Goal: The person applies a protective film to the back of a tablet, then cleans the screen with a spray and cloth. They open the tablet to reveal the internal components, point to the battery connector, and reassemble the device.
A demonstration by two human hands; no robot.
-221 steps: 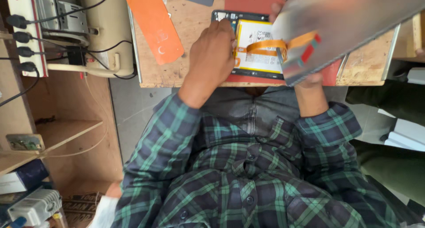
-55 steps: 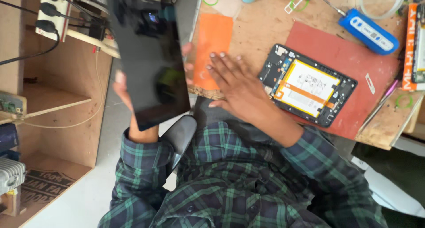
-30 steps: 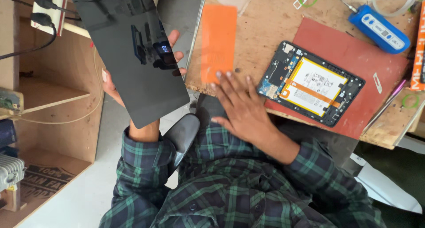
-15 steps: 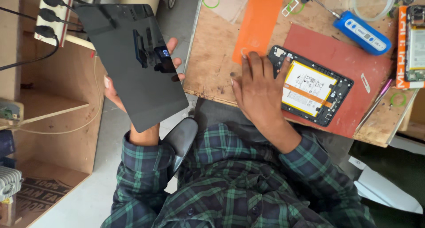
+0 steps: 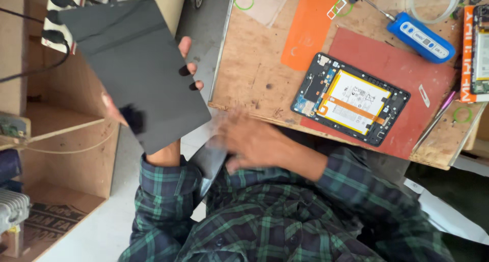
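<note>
My left hand (image 5: 186, 68) holds a dark tablet screen panel (image 5: 130, 71) up off to the left of the wooden workbench (image 5: 254, 63), fingertips showing at its right edge. My right hand (image 5: 244, 140) is blurred in motion at the bench's near edge, empty, fingers apart. The opened tablet body (image 5: 351, 99), with its white battery and orange ribbon cable exposed, lies on a red mat (image 5: 407, 73) to the right of that hand.
An orange mat (image 5: 310, 30), a blue tool (image 5: 420, 37), a clear round container (image 5: 433, 5), small green rings and another opened device (image 5: 479, 48) at the far right lie on the bench. A power strip with cables (image 5: 56, 17) hangs by wooden shelving at left.
My right hand has pulled back from the opened tablet body to the bench's near edge. The left hand has tilted the screen panel and kept it raised.
</note>
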